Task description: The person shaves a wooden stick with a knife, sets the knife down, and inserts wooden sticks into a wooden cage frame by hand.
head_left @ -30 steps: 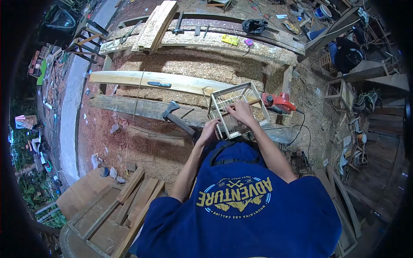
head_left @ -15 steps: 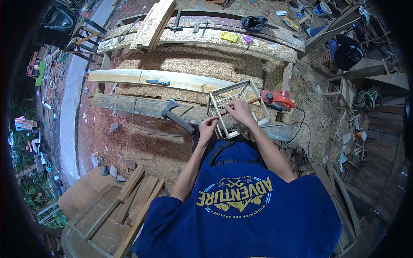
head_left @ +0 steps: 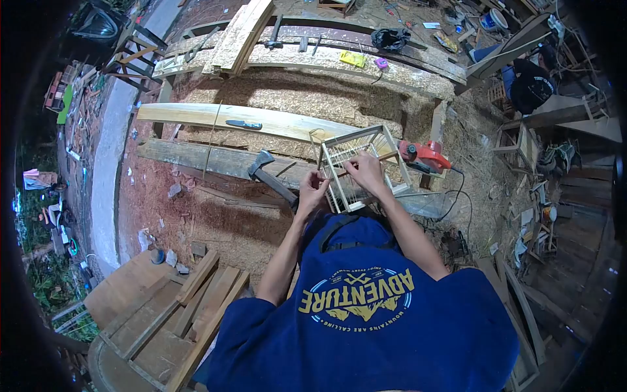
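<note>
A small wooden cage [head_left: 356, 204] with a pale frame and thin bars rests tilted at my lap, against the bench. My left hand [head_left: 313, 191] is at its left side, thumb and fingers pinched together; what they hold is too small to make out. Over the cage's upper face lies my right hand [head_left: 368, 173], its fingers bent in among the bars. A thin brown strip [head_left: 390, 156] shows just right of those fingers. Whether the right hand grips a bar or this strip is hidden.
A red power tool [head_left: 428, 155] with a black cord sits right of the cage. Left of it leans an axe [head_left: 264, 171]. A knife [head_left: 243, 124] lies on a pale plank [head_left: 183, 114]. Behind are a hammer [head_left: 275, 36] and a yellow item [head_left: 353, 59]. Another person [head_left: 530, 85] is at far right.
My left hand has risen slightly along the cage's left side, its fingers more upright. The right hand stays on the bars. The whole view has shifted a little.
</note>
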Tool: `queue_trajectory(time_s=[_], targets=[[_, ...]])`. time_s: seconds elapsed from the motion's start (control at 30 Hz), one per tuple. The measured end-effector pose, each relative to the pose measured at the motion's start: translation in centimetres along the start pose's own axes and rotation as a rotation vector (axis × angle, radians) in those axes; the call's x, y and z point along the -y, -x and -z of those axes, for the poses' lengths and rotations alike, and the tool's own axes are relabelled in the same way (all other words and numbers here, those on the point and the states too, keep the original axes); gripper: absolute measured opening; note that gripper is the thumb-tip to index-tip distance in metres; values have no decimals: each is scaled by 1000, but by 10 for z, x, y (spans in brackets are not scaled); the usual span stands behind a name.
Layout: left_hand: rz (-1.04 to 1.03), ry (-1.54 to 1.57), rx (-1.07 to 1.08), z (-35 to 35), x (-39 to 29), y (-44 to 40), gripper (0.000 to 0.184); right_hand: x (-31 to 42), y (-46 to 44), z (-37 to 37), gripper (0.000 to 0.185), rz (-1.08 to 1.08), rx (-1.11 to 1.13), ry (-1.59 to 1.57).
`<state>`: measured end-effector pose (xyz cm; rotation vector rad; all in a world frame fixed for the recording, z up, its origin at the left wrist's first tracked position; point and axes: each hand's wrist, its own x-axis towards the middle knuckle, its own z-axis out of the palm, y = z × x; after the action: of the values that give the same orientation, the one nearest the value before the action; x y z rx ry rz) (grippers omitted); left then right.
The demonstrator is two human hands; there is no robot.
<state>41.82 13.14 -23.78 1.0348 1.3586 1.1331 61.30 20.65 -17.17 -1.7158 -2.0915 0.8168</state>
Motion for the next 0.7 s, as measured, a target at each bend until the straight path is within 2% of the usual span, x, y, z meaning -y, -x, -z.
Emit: queue_trajectory(time_s=[0.03, 0.17, 0.27, 0.47, 0.57, 0.67, 0.7], targets=[[10, -16, 6, -2, -3, 0, 15, 1, 1, 2, 34, -15, -4, -6], [-183, -388, 63, 0, -17, -6, 13, -7, -2, -4, 30, 37, -14, -29], [-188, -501, 65, 0, -23, -9, 13, -9, -3, -2, 28, 75, -6, -29], [-39, -487, 62, -1, -19, -10, 17, -7, 1, -3, 27, 89, -29, -28], [60, -372, 138, 1, -9, -11, 17, -6, 3, -3, 27, 85, -12, -30], [5, -359, 121, 2, 6, -13, 18, -4, 2, 0, 27, 75, 3, -52], [61, -423, 122, 5, 7, -13, 21, -5, 2, -1, 27, 81, -9, -52]])
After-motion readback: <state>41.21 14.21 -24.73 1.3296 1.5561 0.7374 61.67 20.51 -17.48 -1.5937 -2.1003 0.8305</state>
